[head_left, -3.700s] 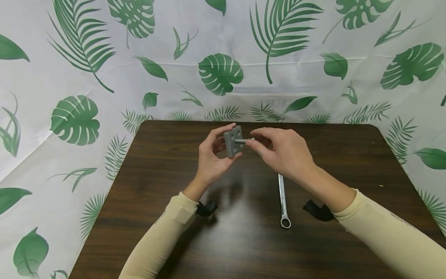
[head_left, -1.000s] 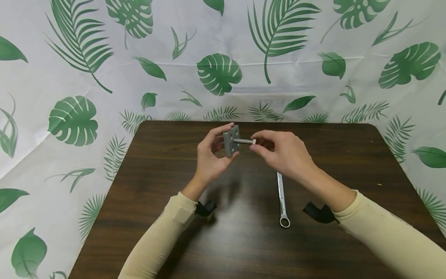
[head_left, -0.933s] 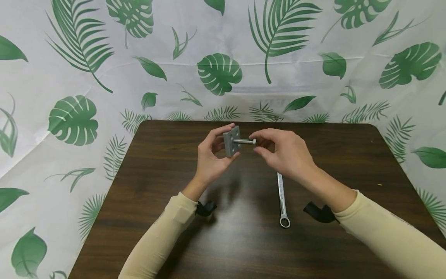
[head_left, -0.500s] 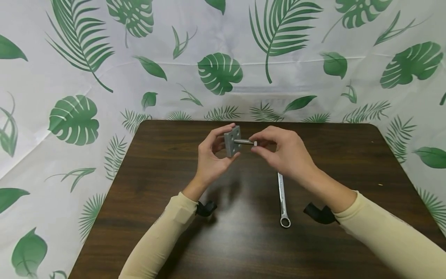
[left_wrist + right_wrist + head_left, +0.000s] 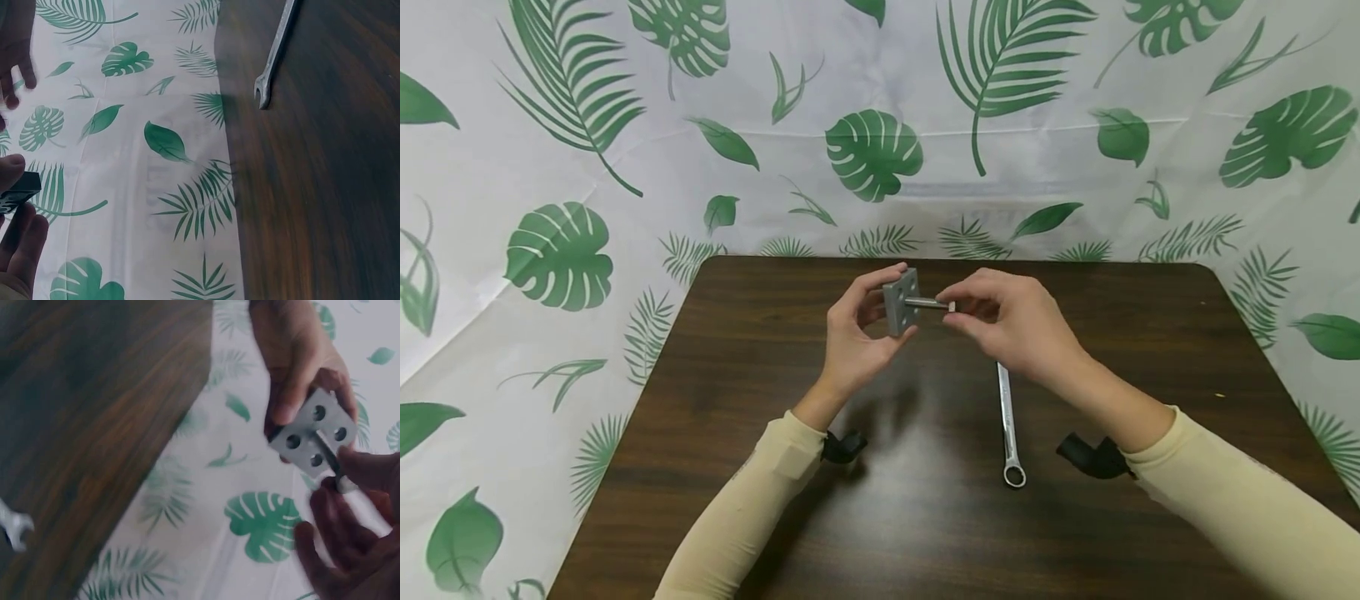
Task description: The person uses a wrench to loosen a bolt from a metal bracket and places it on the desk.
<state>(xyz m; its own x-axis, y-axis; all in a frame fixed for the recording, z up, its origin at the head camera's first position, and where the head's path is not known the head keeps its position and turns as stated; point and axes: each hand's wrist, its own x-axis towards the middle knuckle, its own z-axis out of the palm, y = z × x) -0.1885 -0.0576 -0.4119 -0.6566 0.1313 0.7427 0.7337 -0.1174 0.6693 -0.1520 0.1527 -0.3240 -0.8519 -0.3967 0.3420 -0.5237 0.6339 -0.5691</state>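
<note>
In the head view, my left hand (image 5: 857, 337) grips a grey square metal plate (image 5: 893, 307) by its edges, above the table. A silver bolt (image 5: 928, 303) sticks out of the plate's middle toward the right. With thumb and fingertips, my right hand (image 5: 1022, 321) pinches the bolt near its head. The right wrist view shows holes near the corners of the plate (image 5: 306, 425) around the bolt (image 5: 327, 450). Only a dark end of the plate (image 5: 24, 187) shows in the left wrist view. Whether the bolt's tip passes through the plate is hidden.
A combination wrench (image 5: 1007, 425) lies on the dark wooden table (image 5: 925, 533), its upper end hidden by my right hand in the head view. Its open end (image 5: 262, 92) shows in the left wrist view. Behind the table hangs a leaf-print cloth (image 5: 760, 192).
More of the bolt's shank shows than several seconds ago, when my right fingers covered it. Those fingers have loosened and pinched again near the head. My left hand and the plate hold nearly still.
</note>
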